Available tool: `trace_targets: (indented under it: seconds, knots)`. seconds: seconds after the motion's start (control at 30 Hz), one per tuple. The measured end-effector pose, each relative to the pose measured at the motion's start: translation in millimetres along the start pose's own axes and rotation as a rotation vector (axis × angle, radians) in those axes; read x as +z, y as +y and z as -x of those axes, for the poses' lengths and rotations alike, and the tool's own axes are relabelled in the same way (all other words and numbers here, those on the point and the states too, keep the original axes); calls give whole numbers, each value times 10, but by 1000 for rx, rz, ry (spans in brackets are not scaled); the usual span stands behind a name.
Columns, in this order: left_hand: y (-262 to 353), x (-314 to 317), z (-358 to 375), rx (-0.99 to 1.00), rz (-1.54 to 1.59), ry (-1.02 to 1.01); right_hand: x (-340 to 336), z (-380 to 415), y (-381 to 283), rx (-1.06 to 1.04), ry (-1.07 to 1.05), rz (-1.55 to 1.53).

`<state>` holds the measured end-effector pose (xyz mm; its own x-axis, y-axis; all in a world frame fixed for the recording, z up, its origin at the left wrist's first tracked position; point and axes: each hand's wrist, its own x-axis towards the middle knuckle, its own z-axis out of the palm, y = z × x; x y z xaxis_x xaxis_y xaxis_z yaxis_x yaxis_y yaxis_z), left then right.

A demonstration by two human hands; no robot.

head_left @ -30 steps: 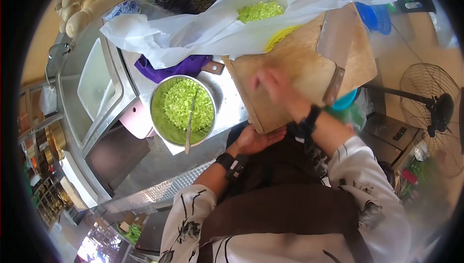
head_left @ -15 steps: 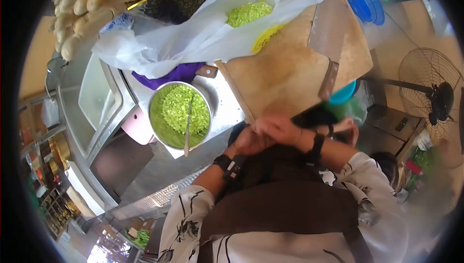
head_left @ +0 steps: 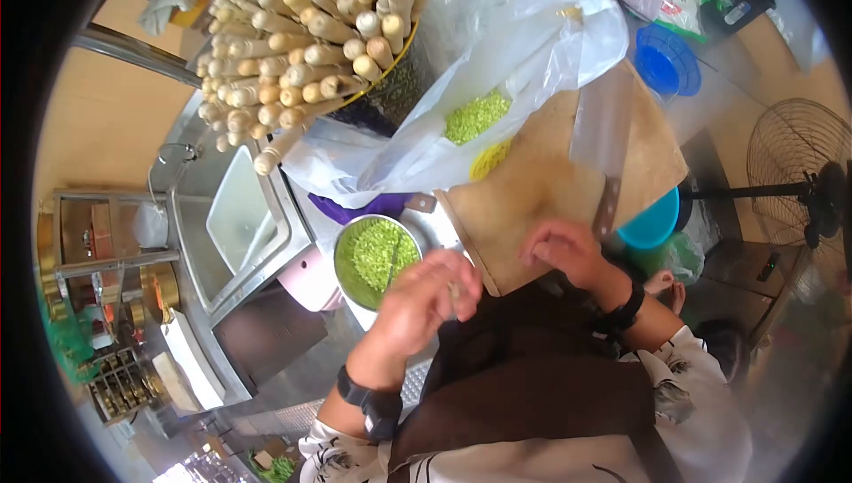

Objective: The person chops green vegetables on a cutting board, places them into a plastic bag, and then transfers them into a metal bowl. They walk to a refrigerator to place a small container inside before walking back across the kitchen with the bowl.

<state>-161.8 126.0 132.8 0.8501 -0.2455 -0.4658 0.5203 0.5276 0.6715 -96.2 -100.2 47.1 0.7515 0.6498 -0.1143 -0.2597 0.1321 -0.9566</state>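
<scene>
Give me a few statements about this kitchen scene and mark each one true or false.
1. The metal bowl holds chopped green vegetable. True.
2. A cleaver lies on the wooden cutting board. True.
3. The right hand grips the cleaver's handle. False: it rests at the board's near edge, beside the handle, holding nothing.
4. The left hand is inside the bowl. False: it is raised just in front of the bowl, fingers loosely curled.
5. Chopped greens lie on the plastic bag. True.
6. The fan stands on the cutting board. False: it stands apart, at the far right.
</scene>
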Motion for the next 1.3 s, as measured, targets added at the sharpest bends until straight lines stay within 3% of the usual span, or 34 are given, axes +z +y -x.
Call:
trace_targets:
  seconds: [0.1, 0.2, 0.3, 0.4, 0.47, 0.53, 0.6, 0.67, 0.73, 0.83, 0.93, 1.0, 1.03, 1.07, 1.1, 1.13, 1.17, 1.27, 1.3]
  knots:
    - [482, 195, -243, 552, -105, -59, 75, 22, -29, 31, -57, 55]
    - [759, 451, -669, 862, -636, 268, 142, 46, -36, -53, -175, 265]
    - [759, 306, -939, 694, -1013, 119, 143, 26, -112, -152, -229, 392]
    - [677, 322, -876, 795, -1236, 247, 27, -8, -58, -243, 157, 418]
    - [723, 387, -691, 951, -1267, 202, -144, -148, -56, -190, 398, 327]
    - [696, 424, -455, 1020, -1289, 176, -312, -356, -183, -324, 556, 656]
    - [576, 414, -174, 1006, -1312, 160, -485, -623, -230, -364, 555, 746]
    - [332, 159, -23, 679, -1215, 76, -626, -902, -335, -401, 512, 815]
    - [194, 45, 60, 105, -1198, 309, -722, -1180, -479, -429, 424, 865]
    - [125, -95, -90, 183, -1433, 579, -820, -1511, -554, -268, 196, 732]
    - [226, -208, -509, 438, -1602, 545, -594, -1562, -756, -185, 90, 630]
    - [164, -383, -943, 504, -1394, 496, -366, -1444, -693, -160, 33, 512]
    - [155, -346, -1060, 532, -1290, 468, -320, -1423, -604, -323, -83, 787]
    - [114, -270, -1138, 680, -1247, 450, -283, -1438, -532, -492, -202, 1057]
    - [109, -128, -1153, 822, -1206, 426, -95, -1486, -514, -393, -149, 804]
    - [101, -28, -1138, 956, -1163, 399, -21, -1323, -548, -583, -90, 911]
    - [102, 21, -1119, 798, -1113, 330, 15, -1288, -538, -596, -21, 859]
    - [205, 404, -900, 1106, -1399, 468, -182, -1399, -224, -528, 71, 426]
    - [43, 283, -1063, 1059, -1336, 372, -224, -1366, -228, -490, -2, 194]
